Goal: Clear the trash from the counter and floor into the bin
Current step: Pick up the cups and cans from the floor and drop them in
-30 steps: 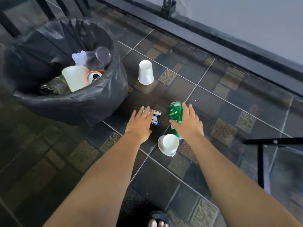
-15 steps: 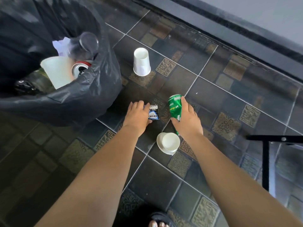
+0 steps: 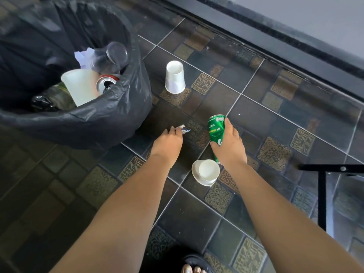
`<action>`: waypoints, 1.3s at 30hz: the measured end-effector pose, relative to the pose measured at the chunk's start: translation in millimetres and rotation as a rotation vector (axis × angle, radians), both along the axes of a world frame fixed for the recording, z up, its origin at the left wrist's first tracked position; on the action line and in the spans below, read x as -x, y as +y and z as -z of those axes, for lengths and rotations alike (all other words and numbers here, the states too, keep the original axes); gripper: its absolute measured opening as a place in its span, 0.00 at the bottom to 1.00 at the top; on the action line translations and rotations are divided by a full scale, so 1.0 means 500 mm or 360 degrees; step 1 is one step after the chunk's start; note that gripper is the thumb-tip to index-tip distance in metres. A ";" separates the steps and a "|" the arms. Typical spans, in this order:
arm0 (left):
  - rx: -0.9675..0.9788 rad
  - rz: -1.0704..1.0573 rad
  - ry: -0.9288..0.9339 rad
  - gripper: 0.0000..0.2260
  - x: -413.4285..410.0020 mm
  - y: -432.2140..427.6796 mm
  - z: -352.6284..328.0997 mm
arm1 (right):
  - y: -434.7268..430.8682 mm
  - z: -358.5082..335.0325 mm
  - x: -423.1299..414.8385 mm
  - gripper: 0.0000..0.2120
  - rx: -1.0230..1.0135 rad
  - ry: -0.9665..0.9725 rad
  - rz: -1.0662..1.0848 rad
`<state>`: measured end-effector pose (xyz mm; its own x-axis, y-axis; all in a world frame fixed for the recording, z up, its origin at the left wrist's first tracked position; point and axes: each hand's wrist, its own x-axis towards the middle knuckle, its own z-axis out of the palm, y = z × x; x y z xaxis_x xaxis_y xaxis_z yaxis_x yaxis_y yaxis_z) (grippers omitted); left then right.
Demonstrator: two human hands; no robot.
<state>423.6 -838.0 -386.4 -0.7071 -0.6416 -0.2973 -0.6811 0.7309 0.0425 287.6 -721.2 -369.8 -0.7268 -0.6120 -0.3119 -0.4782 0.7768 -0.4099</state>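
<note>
The floor (image 3: 256, 119) is glossy dark tile, large plain squares mixed with small ones stamped in a gold, maze-like relief, split by pale grout lines. The right hand (image 3: 229, 148) grips a green aluminium can (image 3: 215, 131), a smooth cylinder with white lettering. The fingers wrap its far side and the thumb lies across the near side. The can points away from the person, its top end just beside a grout line. Whether it rests on the tile cannot be told.

The left hand (image 3: 166, 142) pinches a small blue-and-white packet (image 3: 184, 130), flat and shiny, seen nearly edge-on at the curled fingertips, close beside the bin.

The bin (image 3: 110, 119) is lined with a crinkled black plastic bag whose rim folds outward. Inside lie a clear plastic cup (image 3: 112, 58), crumpled white paper (image 3: 84, 56), a white cup on its side (image 3: 78, 85), a red-topped can (image 3: 107, 82) and a dark bottle (image 3: 57, 95).

Two matte white disposable cups stand upside down on the tiles. One (image 3: 175, 76) is beyond the hands, near the bin's wall. The other (image 3: 205, 172) is just beside the right wrist, close to the can's lower end.

A black ledge (image 3: 275, 48) runs along the pale wall on the far side. A black metal frame (image 3: 323, 194) closes in at the right. Open tile lies between the can and that ledge. A sandalled foot (image 3: 194, 266) shows at the bottom edge.
</note>
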 end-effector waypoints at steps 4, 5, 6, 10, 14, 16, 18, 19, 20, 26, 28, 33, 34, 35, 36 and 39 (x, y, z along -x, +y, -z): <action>-0.0018 -0.0042 0.0187 0.29 -0.014 -0.008 -0.023 | -0.005 -0.021 -0.001 0.40 0.0134 0.0063 -0.0042; 0.0009 -0.0038 0.0267 0.30 -0.012 -0.011 -0.036 | -0.009 -0.030 0.000 0.40 0.0202 0.0070 -0.0038; 0.0052 -0.0022 0.0363 0.30 -0.007 -0.015 -0.052 | -0.014 -0.041 0.002 0.40 0.0278 0.0069 -0.0026; 0.0189 0.0003 0.0949 0.27 0.016 -0.017 -0.123 | -0.030 -0.104 0.005 0.39 0.0622 0.0127 0.0073; 0.0273 0.0005 0.1514 0.20 0.026 -0.021 -0.227 | -0.069 -0.193 -0.007 0.34 0.1011 0.0260 0.0201; 0.0300 -0.0017 0.1707 0.20 0.018 -0.033 -0.296 | -0.103 -0.243 -0.021 0.33 0.1249 0.0240 0.0260; 0.0390 -0.0059 0.1797 0.21 -0.004 -0.061 -0.351 | -0.143 -0.289 -0.045 0.33 0.1460 0.0196 0.0256; 0.0459 -0.0108 0.1785 0.21 -0.019 -0.079 -0.371 | -0.166 -0.308 -0.059 0.33 0.1551 0.0180 0.0227; 0.0529 -0.0179 0.1745 0.21 -0.038 -0.100 -0.385 | -0.190 -0.326 -0.074 0.33 0.1633 0.0169 0.0184; 0.0822 -0.0608 0.1107 0.23 -0.199 -0.221 -0.388 | -0.325 -0.395 -0.183 0.33 0.1744 0.0031 -0.0166; 0.0756 -0.0771 0.0858 0.23 -0.247 -0.251 -0.376 | -0.355 -0.395 -0.211 0.34 0.1607 -0.0008 -0.0307; 0.0446 -0.0938 0.0345 0.23 -0.316 -0.281 -0.336 | -0.414 -0.354 -0.239 0.35 0.1177 0.0118 -0.0590; 0.0402 -0.0938 0.0288 0.24 -0.319 -0.280 -0.330 | -0.425 -0.347 -0.240 0.35 0.1093 0.0142 -0.0647; 0.0387 -0.0930 0.0265 0.25 -0.320 -0.279 -0.325 | -0.435 -0.340 -0.240 0.34 0.1012 0.0164 -0.0700; 0.0386 -0.0928 0.0281 0.26 -0.320 -0.278 -0.323 | -0.444 -0.333 -0.239 0.34 0.0929 0.0192 -0.0749; 0.0386 -0.0969 0.0380 0.26 -0.319 -0.271 -0.324 | -0.456 -0.320 -0.240 0.33 0.0701 0.0356 -0.0859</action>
